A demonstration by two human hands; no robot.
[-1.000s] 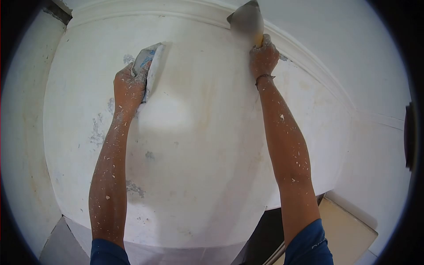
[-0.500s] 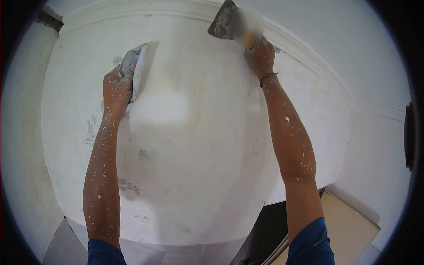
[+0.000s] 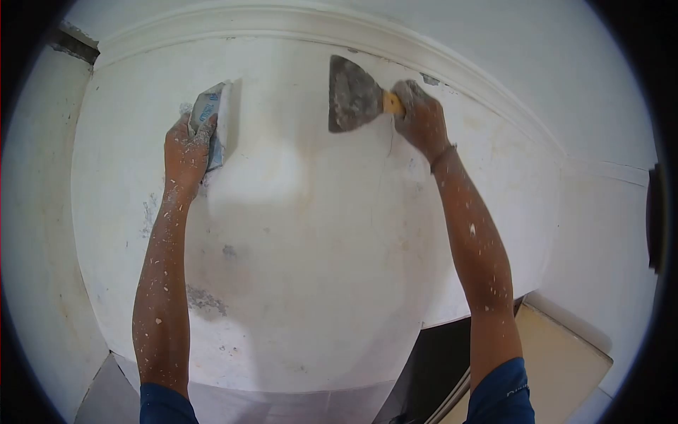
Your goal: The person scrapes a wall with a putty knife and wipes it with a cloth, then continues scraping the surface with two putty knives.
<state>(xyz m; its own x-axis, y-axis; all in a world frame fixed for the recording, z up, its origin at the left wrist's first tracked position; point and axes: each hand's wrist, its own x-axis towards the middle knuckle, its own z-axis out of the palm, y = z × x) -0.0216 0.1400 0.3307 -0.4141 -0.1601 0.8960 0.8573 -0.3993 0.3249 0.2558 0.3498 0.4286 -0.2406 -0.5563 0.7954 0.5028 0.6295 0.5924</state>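
A white wall (image 3: 311,233) with grey patches and stains fills the middle of the view. My left hand (image 3: 189,150), dusty with white flecks, is closed round a grey-blue piece with printed lettering (image 3: 206,116), whose white edge is close to the wall. Up and to the right, my right hand (image 3: 422,120) grips the yellow handle of a wide scraper (image 3: 353,95). The scraper's grey, smeared blade points left, near the wall below the moulding; whether it touches the wall is hard to tell.
A white moulding (image 3: 282,22) curves along the top of the wall. At the lower right stands a beige panel (image 3: 558,346) beside a dark opening (image 3: 439,364). A dark object (image 3: 655,219) is at the right edge.
My right hand has moved down and slightly right, and the scraper has turned and come lower, its blade now sharp in view. My left hand's piece has shifted slightly down.
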